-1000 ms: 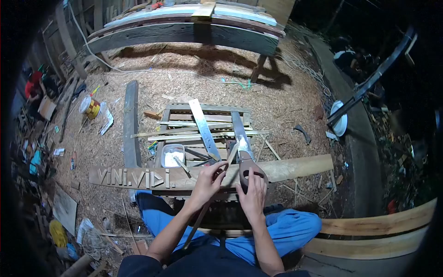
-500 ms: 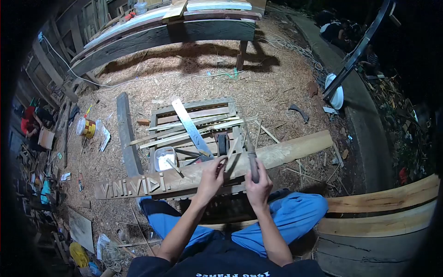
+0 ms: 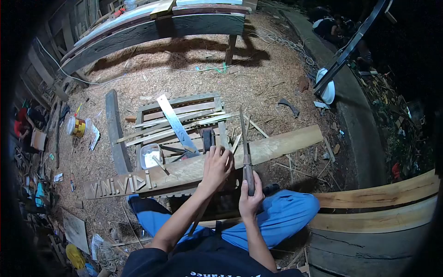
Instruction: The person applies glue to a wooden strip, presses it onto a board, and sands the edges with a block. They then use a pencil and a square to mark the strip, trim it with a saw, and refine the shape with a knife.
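My right hand is wrapped round the wooden handle of a long, narrow-bladed tool. The tool points away from me, and its exact kind is unclear. My left hand is closed, knuckles up, over the near edge of a long wooden board. A thin wood strip runs back from that hand beneath the wrist. On the board's left end stand pale wooden letters reading "VINI.VIDI.". Beyond the board are a clear tub of white stuff, a metal ruler and a dark block-shaped tool.
Loose sticks lie across a slatted wooden frame. A dark beam and a yellow-labelled bucket are to the left. At the back stands a workbench. Planks lie at right; people sit in the background.
My left hand has rolled knuckles up, and its wood strip has swung from pointing forward to running back under the wrist. The bladed tool has steadied. The whole view has shifted slightly.
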`<state>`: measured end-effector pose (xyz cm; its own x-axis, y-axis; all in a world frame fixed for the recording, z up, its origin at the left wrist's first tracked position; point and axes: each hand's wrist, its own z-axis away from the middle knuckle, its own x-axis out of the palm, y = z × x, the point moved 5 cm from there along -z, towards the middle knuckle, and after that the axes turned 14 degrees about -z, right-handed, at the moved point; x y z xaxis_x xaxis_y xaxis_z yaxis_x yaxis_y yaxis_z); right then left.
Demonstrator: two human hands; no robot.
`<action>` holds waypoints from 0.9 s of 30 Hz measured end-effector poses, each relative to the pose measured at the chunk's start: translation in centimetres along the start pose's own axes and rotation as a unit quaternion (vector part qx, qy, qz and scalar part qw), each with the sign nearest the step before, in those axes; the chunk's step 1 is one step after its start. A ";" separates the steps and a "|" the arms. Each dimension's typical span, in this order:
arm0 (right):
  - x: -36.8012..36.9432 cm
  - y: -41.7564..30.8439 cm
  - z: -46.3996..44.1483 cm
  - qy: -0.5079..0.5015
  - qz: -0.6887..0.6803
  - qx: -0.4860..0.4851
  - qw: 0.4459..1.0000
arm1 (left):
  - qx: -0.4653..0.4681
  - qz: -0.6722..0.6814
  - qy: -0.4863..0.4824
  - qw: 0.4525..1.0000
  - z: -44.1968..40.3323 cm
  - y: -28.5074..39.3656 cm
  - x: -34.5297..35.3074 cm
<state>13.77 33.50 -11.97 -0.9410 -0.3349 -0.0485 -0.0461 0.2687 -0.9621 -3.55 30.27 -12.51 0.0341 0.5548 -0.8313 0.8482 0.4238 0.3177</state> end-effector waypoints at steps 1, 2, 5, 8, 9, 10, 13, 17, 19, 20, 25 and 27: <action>0.0 -0.1 0.0 0.001 0.000 0.001 1.000 | 0.001 0.000 -0.001 1.000 -0.5 -0.2 0.2; 0.0 -0.2 0.0 0.001 0.003 -0.007 1.000 | 0.018 -0.004 -0.012 1.000 -1.0 -0.3 0.5; -0.1 0.5 0.2 -0.002 0.021 -0.025 0.999 | 0.041 -0.009 -0.035 0.999 -2.2 -0.8 1.6; -0.2 0.5 0.0 -0.007 0.033 -0.030 0.999 | 0.078 -0.008 -0.028 0.997 -2.9 -0.6 2.1; -0.1 0.5 0.1 -0.009 0.028 -0.021 0.999 | 0.079 -0.008 -0.029 0.996 -2.8 -0.5 2.1; -0.1 0.5 0.2 -0.009 0.028 -0.019 0.999 | 0.096 -0.015 -0.025 0.995 -2.6 -0.3 2.0; 0.2 0.7 0.2 -0.023 0.006 0.011 1.000 | 0.114 0.013 -0.020 0.993 -2.0 0.0 2.3; 0.6 -0.3 0.5 -0.051 0.028 0.005 0.998 | 0.087 0.032 -0.037 0.995 -0.8 0.3 2.4; 0.7 -0.6 0.3 -0.064 0.044 -0.024 0.997 | 0.080 0.019 -0.048 0.995 -0.4 0.5 1.7; 0.8 -0.4 0.5 -0.073 0.040 0.002 0.997 | 0.067 0.010 -0.056 0.996 -0.2 0.4 1.4; 0.6 0.8 0.3 -0.080 0.020 0.017 0.996 | 0.038 -0.025 -0.014 0.999 -0.9 0.3 1.4; 1.0 0.2 0.1 -0.093 0.026 0.015 0.995 | 0.035 -0.014 -0.003 0.999 -0.9 0.2 1.5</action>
<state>12.84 33.11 -12.26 -0.8633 -0.4833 -0.1455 0.0146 0.2643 -0.9643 -3.86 31.86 -13.28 0.0135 0.5394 -0.8419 0.8838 0.3874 0.2624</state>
